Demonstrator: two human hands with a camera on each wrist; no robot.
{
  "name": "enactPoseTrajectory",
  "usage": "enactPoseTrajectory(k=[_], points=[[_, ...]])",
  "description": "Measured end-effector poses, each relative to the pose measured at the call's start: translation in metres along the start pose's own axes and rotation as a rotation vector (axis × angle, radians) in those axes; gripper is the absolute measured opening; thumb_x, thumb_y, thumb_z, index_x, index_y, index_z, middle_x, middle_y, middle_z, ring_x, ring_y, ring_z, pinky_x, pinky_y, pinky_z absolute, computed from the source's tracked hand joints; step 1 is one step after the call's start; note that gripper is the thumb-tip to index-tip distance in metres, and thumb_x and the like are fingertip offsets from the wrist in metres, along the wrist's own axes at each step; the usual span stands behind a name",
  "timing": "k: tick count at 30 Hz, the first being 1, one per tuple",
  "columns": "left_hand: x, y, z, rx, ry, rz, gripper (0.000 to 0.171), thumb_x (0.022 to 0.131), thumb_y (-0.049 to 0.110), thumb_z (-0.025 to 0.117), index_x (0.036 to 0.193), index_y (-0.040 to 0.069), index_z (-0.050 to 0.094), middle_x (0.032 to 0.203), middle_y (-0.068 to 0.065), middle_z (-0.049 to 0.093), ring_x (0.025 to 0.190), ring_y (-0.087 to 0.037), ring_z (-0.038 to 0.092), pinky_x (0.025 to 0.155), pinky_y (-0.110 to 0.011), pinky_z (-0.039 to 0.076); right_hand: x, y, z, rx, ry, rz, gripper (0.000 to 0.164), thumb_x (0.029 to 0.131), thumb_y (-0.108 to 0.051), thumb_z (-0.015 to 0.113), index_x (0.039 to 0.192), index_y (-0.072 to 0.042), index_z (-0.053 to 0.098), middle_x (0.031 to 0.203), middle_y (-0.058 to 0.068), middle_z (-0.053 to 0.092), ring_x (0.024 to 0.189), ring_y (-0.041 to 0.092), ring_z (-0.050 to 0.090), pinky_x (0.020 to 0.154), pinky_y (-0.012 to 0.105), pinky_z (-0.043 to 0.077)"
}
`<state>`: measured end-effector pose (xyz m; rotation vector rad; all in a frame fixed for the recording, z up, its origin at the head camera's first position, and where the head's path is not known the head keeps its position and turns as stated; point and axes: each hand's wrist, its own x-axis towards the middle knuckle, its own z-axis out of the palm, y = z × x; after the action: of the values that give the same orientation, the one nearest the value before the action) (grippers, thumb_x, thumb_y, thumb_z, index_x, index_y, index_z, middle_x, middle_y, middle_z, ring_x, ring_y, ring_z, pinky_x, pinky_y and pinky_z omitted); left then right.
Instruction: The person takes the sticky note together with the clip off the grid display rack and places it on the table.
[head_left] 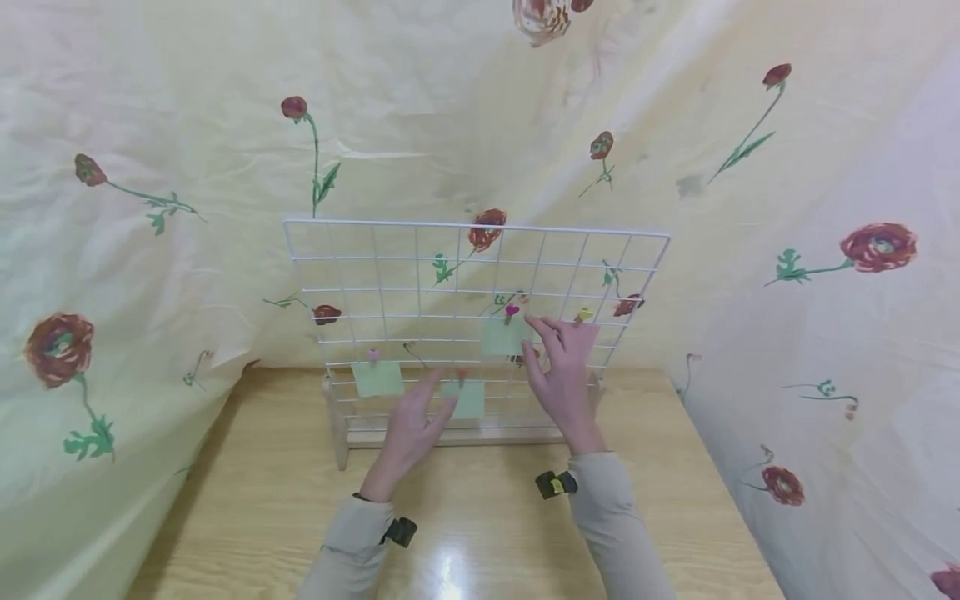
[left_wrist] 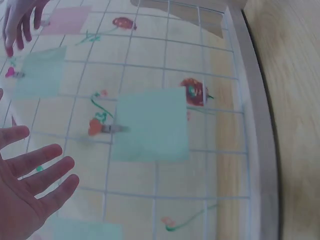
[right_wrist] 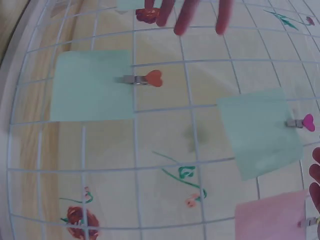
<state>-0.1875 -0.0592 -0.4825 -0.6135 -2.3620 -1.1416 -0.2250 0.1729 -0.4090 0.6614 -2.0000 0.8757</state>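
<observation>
A white wire grid panel (head_left: 397, 317) stands on the table with notes clipped to it. My left hand (head_left: 411, 423), fingers spread and holding nothing, is beside the lower green note (head_left: 469, 400) with its red heart clip (left_wrist: 95, 127). My right hand (head_left: 561, 375) reaches up with fingers extended, close to the upper green note (right_wrist: 262, 132) and its magenta heart clip (head_left: 512, 310); whether it touches the grid cannot be told. Partly behind that hand is a pink note (right_wrist: 270, 217) with a yellow clip (head_left: 584, 315). At left hangs another green note (head_left: 378, 379) under a pink clip (head_left: 373, 355).
The grid sits in a pale wooden base (head_left: 450, 436) on a light wood table (head_left: 480, 517). Cream fabric with red flowers (head_left: 420, 100) surrounds the table at the back and sides. Black wrist cameras (head_left: 401, 532) are strapped at both sleeves.
</observation>
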Motion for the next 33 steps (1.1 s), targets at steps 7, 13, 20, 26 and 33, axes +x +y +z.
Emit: enactPoseTrajectory(k=[7,13,20,26,33], points=[[0.026,0.014,0.002,-0.021,0.007,0.033,0.048,0.098,0.026,0.054,0.141,0.005,0.046,0.133,-0.013,0.057,0.120,-0.031,0.054,0.099,-0.049,0.046,0.013,0.001,0.007,-0.011,0.009,-0.011,0.034,0.087,-0.001,0.065,0.121,0.000,0.062,0.111,0.020,0.058,0.103,0.035,0.054,0.066,0.044,0.050],[0.048,0.017,0.003,-0.078,-0.004,0.050,0.048,0.099,0.026,0.053,0.141,0.004,0.046,0.129,-0.017,0.058,0.114,-0.030,0.057,0.094,-0.046,0.049,0.024,0.003,0.013,-0.010,0.027,-0.046,0.033,0.087,-0.003,0.066,0.120,0.001,0.062,0.106,0.019,0.058,0.095,0.034,0.053,0.074,0.042,0.046],[0.065,0.019,0.006,-0.167,-0.012,0.044,0.046,0.099,0.026,0.053,0.140,0.006,0.047,0.118,-0.020,0.064,0.106,-0.031,0.062,0.086,-0.042,0.054,0.033,0.003,0.016,0.000,0.037,-0.043,0.028,0.087,-0.001,0.065,0.114,0.003,0.064,0.091,0.017,0.056,0.083,0.033,0.050,0.070,0.038,0.039],[0.076,0.027,0.008,-0.168,0.066,0.075,0.041,0.097,0.022,0.056,0.134,0.004,0.051,0.106,-0.016,0.068,0.093,-0.027,0.066,0.081,-0.037,0.056,0.035,0.000,0.017,-0.011,0.024,-0.024,0.029,0.083,0.001,0.068,0.112,0.004,0.065,0.085,0.015,0.053,0.078,0.030,0.048,0.067,0.037,0.037],[0.086,0.034,0.015,-0.237,0.148,0.078,0.032,0.091,0.008,0.064,0.121,-0.002,0.057,0.102,-0.016,0.068,0.089,-0.026,0.067,0.079,-0.033,0.056,0.037,-0.003,0.019,-0.032,0.010,0.004,0.026,0.082,0.001,0.069,0.107,0.005,0.068,0.085,0.018,0.054,0.077,0.030,0.049,0.066,0.038,0.039]])
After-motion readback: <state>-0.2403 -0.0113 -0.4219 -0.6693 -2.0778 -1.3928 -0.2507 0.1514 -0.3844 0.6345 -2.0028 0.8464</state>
